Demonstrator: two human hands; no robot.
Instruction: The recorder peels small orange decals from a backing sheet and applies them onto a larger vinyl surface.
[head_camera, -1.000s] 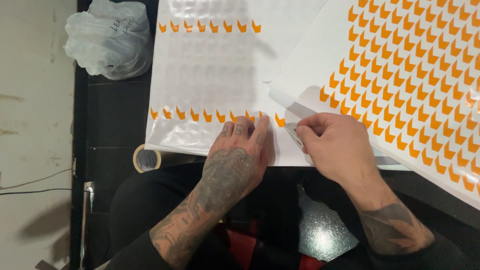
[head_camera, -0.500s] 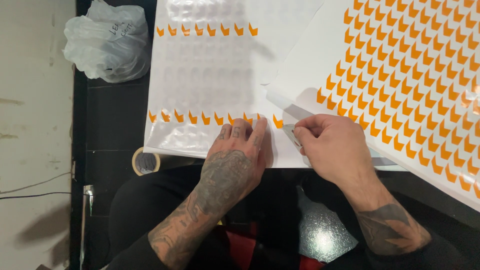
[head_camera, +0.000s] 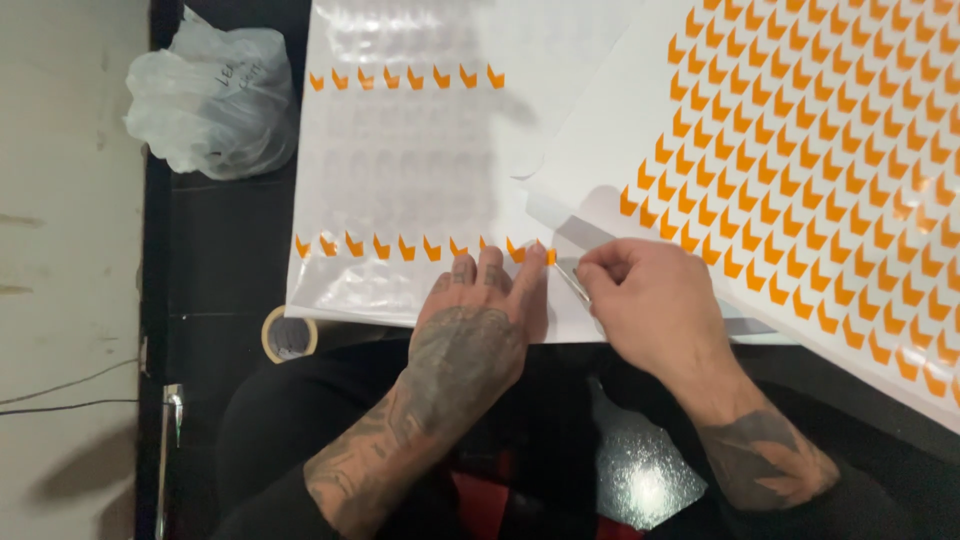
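Since a second ago the left hand (head_camera: 478, 325) has stayed flat, fingers spread, pressing the clear sheet (head_camera: 400, 170), while the right hand (head_camera: 650, 300) has crept a little toward it. It pinches thin metal tweezers (head_camera: 572, 280), tip near the orange sticker (head_camera: 547, 254) at the row's end. At two o'clock lies a white sheet of orange stickers (head_camera: 830, 170); at ten o'clock, a plastic bag (head_camera: 210, 100); at eight o'clock, a tape roll (head_camera: 288, 334).
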